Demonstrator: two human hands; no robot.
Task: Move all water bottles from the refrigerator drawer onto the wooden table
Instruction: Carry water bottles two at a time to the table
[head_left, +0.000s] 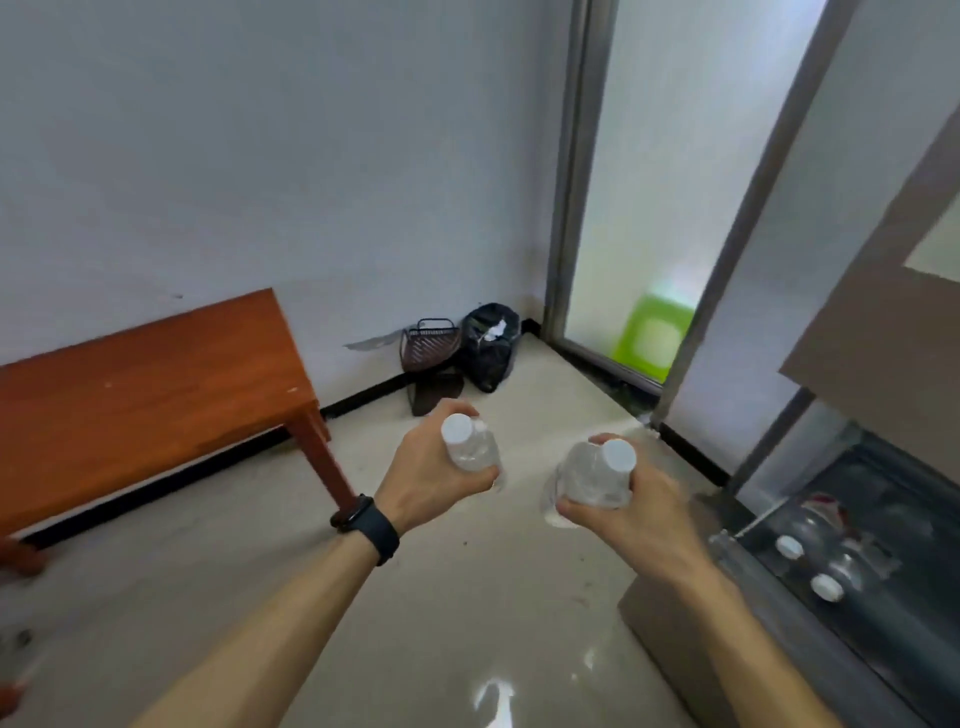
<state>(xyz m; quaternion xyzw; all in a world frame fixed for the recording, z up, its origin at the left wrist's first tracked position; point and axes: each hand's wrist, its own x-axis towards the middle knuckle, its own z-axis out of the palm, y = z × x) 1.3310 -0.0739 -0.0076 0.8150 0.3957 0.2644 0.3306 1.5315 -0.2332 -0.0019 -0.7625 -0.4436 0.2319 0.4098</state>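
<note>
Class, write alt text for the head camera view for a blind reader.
A person holds one water bottle in the left hand and another water bottle in the right hand. A wooden table stands at left by the wall; two capped bottles sit in the refrigerator drawer, lower right.

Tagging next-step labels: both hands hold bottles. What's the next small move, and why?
Probably carry both left to the reddish-brown wooden table: the left hand grips one clear white-capped plastic bottle, the right hand a second bottle, and both hang over the pale floor, right of the table.
</note>
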